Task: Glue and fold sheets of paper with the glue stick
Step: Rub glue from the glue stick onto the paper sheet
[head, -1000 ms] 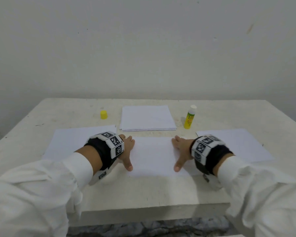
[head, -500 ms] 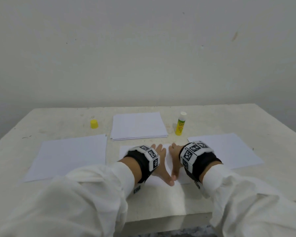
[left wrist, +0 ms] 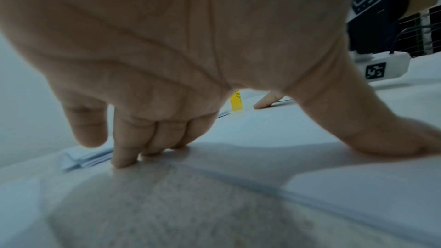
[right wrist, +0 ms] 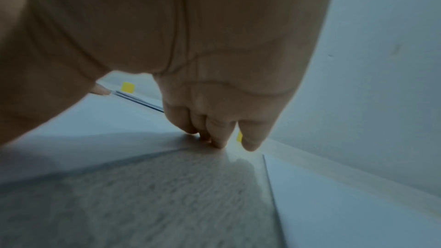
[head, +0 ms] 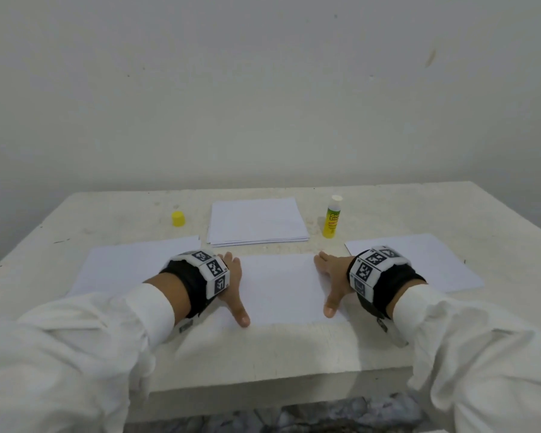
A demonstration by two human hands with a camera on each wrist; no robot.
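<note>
White paper lay flat across the near middle of the pale table [head: 294, 364]: a folded sheet [head: 281, 289] with both hands spread on it, one at each end. The left hand [head: 231, 282] pressed its fingertips [left wrist: 124, 161] and outstretched thumb onto the sheet's left end, and the right hand [head: 333, 276] did likewise at the right end, fingers [right wrist: 214, 139] straight and gripping nothing, the two hands well apart. That placement suited smoothing, I judged: flat fingers at the ends would hold the layers tight while glue took along the seam. The glue stick [head: 332, 217] stood upright and uncapped just right of the paper stack [head: 256, 221] at the back, within easy reach of the right hand, its yellow cap [head: 178, 219] set aside left of the stack. A single sheet [head: 132, 267] lay to the left and another sheet [head: 434, 260] to the right, probably laid out ready or already finished; which, I could not tell. Whether glue lay inside the fold was hidden.
</note>
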